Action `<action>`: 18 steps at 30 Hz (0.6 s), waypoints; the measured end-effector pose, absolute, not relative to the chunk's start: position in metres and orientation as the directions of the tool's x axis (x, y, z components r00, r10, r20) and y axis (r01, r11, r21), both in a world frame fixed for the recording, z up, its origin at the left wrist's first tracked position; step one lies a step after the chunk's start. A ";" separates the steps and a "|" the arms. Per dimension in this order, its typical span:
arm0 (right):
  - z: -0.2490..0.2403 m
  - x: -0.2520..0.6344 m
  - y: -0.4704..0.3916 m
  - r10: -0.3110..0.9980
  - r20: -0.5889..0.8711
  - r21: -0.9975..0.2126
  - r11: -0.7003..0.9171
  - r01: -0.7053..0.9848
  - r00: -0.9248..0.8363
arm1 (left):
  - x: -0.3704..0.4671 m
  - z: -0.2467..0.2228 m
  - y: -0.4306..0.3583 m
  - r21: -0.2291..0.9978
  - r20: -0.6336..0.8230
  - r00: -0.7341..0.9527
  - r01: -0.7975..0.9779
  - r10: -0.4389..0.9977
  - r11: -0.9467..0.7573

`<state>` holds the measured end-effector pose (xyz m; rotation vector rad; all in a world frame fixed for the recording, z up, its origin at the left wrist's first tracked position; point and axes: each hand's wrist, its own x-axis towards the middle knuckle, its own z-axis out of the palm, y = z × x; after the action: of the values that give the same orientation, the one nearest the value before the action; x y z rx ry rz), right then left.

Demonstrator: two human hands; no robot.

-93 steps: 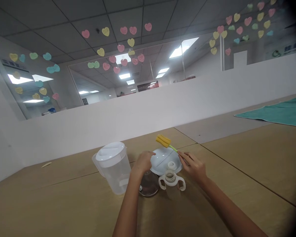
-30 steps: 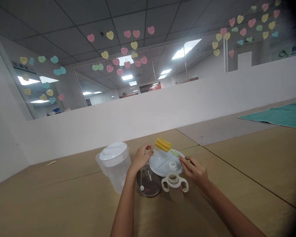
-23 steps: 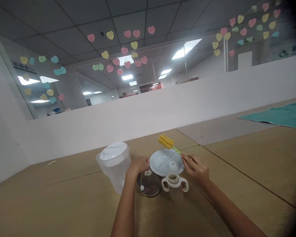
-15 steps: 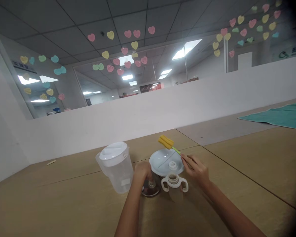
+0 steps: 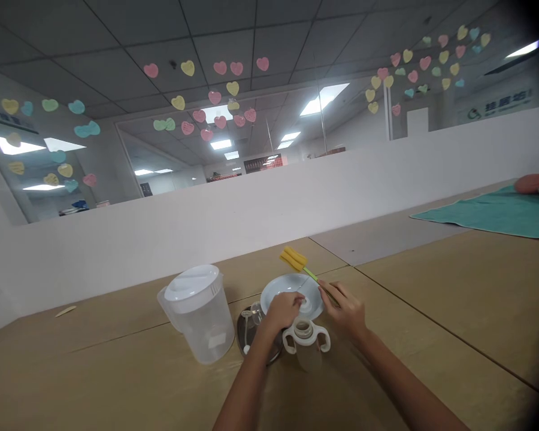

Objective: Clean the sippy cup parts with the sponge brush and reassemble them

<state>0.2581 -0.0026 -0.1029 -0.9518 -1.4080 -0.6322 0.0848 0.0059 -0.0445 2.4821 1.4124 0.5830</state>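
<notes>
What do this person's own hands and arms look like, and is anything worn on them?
The left hand and right hand are ungloved. No sleeve, watch or bracelet shows on the left forearm or right forearm.

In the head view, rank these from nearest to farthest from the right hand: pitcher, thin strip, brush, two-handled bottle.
1. Brush: its handle is held in the right hand.
2. Two-handled bottle: just left of that hand.
3. Pitcher: farther left, beyond the left arm.
4. Thin strip: at the far left of the table.
</notes>
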 end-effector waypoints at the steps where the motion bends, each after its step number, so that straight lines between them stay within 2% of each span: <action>1: -0.103 0.258 -0.003 0.174 0.979 -0.181 0.508 0.842 0.105 | 0.086 -0.052 0.010 0.420 0.194 0.482 0.746 0.854 -0.516; 4: -0.103 0.257 -0.002 0.185 0.978 -0.184 0.510 0.840 0.102 | 0.085 -0.065 0.017 0.487 0.151 0.514 0.705 0.844 -0.516; 6: -0.103 0.257 -0.003 0.192 0.977 -0.182 0.518 0.836 0.094 | 0.084 -0.068 0.020 0.487 0.129 0.488 0.727 0.863 -0.484; 18: -0.106 0.258 -0.001 0.264 0.963 -0.197 0.546 0.814 0.056 | 0.084 -0.063 0.015 0.362 0.044 0.204 0.909 0.978 -0.206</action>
<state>0.2575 -0.0012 -0.1065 -0.9679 -1.5027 -0.5367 0.0842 0.0150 -0.0629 2.2235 1.7923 0.3860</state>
